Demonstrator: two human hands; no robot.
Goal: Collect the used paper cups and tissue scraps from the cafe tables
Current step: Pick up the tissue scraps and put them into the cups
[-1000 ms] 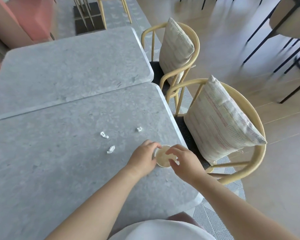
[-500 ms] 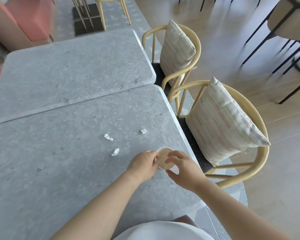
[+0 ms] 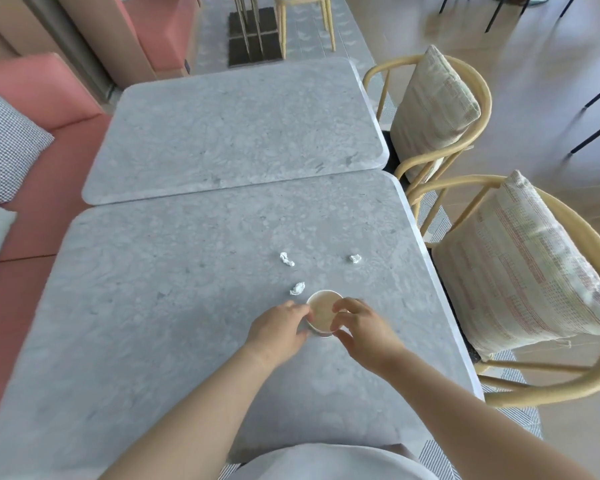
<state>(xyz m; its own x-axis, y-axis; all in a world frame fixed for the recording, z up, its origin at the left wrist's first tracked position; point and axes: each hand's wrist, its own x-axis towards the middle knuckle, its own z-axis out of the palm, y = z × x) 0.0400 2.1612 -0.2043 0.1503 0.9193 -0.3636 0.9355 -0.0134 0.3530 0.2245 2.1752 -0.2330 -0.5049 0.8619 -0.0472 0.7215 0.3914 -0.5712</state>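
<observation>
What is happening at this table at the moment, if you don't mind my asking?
A person is clearing the near grey table. Both hands are on a paper cup that stands upright towards the table's right side. The left hand holds its side, and the right hand has a fingertip over the rim and the thumb lower down. Three tissue scraps lie on the table just beyond the cup, not yet collected.
</observation>
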